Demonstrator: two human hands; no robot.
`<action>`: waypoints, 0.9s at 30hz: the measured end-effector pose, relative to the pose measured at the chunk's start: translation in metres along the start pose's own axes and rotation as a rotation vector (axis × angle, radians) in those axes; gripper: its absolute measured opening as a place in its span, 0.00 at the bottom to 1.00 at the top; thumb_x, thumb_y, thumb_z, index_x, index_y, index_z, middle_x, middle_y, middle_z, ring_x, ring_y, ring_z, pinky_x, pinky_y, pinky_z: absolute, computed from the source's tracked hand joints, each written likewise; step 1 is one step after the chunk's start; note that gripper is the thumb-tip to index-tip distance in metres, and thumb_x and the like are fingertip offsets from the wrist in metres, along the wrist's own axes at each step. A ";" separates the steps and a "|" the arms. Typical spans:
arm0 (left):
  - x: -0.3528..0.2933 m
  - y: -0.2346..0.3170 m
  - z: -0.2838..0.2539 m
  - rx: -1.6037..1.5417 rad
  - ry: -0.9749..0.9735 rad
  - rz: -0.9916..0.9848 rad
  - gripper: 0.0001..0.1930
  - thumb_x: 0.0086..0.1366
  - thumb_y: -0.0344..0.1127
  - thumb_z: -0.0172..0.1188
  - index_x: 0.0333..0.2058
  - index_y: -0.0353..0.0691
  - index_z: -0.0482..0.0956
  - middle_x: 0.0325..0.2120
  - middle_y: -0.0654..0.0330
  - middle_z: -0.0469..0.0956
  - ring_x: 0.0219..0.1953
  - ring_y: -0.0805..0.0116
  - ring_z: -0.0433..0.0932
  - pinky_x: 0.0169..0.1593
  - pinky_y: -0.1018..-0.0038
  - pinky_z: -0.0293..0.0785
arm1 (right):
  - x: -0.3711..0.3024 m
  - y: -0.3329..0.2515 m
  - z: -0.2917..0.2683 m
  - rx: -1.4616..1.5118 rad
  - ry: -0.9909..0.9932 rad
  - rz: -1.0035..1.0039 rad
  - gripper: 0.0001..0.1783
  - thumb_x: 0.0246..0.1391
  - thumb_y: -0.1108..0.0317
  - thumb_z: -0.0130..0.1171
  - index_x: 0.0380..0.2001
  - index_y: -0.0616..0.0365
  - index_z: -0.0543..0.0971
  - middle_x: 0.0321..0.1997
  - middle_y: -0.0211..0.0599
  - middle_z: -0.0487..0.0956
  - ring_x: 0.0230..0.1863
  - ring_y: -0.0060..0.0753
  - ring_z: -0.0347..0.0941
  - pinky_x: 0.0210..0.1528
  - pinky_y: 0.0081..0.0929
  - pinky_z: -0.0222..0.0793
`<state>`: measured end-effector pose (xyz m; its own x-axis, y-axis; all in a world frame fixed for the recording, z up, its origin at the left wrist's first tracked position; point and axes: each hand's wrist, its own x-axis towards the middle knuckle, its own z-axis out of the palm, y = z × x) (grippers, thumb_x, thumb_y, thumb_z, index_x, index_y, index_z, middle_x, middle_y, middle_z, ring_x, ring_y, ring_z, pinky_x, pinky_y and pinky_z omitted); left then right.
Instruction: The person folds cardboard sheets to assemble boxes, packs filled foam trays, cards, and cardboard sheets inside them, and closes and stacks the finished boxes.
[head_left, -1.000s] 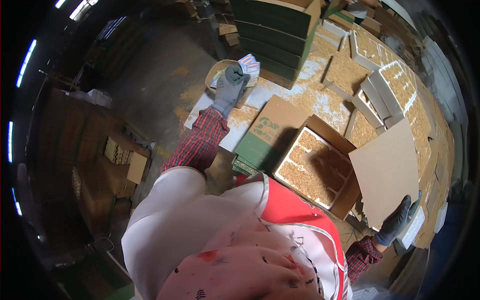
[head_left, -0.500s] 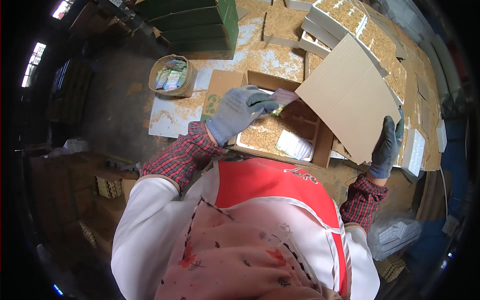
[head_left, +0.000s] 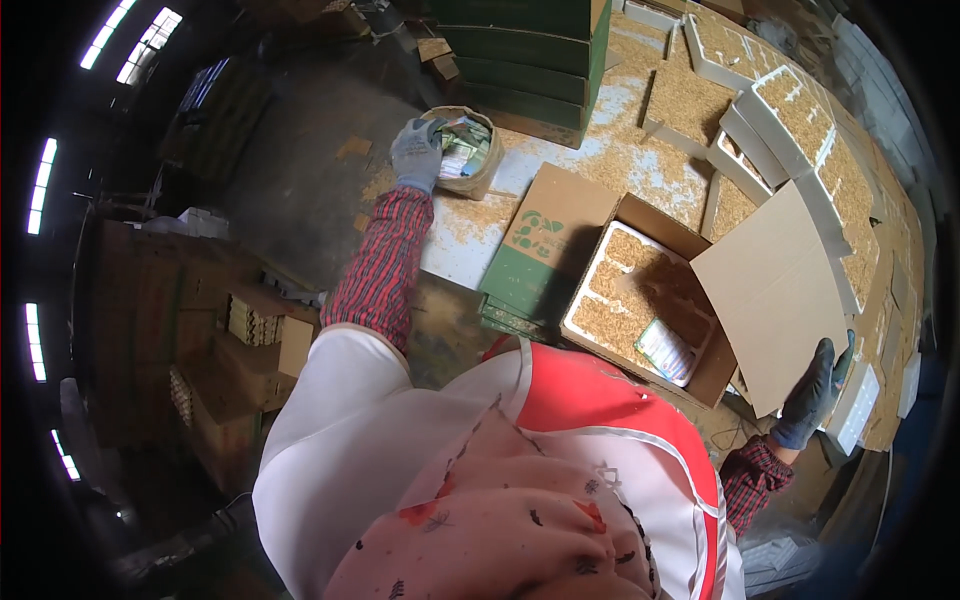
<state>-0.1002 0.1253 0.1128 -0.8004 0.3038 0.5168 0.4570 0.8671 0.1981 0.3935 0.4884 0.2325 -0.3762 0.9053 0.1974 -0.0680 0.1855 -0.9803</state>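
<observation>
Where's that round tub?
The tub is upper middle in the head view, with the left hand at its left rim, below-left of the green boxes.

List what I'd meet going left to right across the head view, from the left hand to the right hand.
Left hand → round tan tub of packets → flat green-and-brown carton → open box → plain cardboard sheet → right hand, at the sheet's lower right edge.

Green symbols and lettering are showing on the flat carton (head_left: 548, 238) at the centre of the frame. Fine print is covering the card (head_left: 666, 352) right of centre and the packets (head_left: 466, 148) at upper centre, appearing too small to read.
</observation>
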 end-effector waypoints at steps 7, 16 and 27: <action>-0.002 0.142 -0.098 -1.052 -0.385 0.202 0.14 0.55 0.26 0.59 0.42 0.42 0.81 0.34 0.61 0.79 0.35 0.76 0.76 0.36 0.80 0.73 | 0.003 0.001 -0.004 -0.086 0.182 -0.057 0.23 0.60 0.66 0.52 0.56 0.66 0.65 0.50 0.39 0.74 0.45 0.24 0.71 0.46 0.22 0.68; -0.108 0.291 -0.119 -0.436 -0.639 1.356 0.15 0.53 0.37 0.58 0.41 0.43 0.75 0.37 0.58 0.73 0.43 0.64 0.72 0.47 0.68 0.69 | -0.005 0.002 -0.010 0.170 0.243 -0.038 0.25 0.58 0.71 0.51 0.58 0.65 0.61 0.49 0.39 0.72 0.46 0.24 0.69 0.50 0.21 0.66; -0.120 0.298 -0.104 -0.397 -0.956 1.262 0.10 0.52 0.31 0.57 0.34 0.38 0.79 0.35 0.53 0.79 0.39 0.61 0.79 0.36 0.65 0.76 | 0.002 0.005 -0.009 -0.090 0.225 -0.015 0.30 0.56 0.70 0.56 0.60 0.65 0.59 0.30 0.28 0.71 0.34 0.15 0.65 0.40 0.13 0.62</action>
<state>0.1724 0.3063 0.1962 0.2709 0.9527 -0.1376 0.9158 -0.2110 0.3418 0.4005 0.4947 0.2285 -0.1595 0.9627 0.2185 0.0142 0.2236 -0.9746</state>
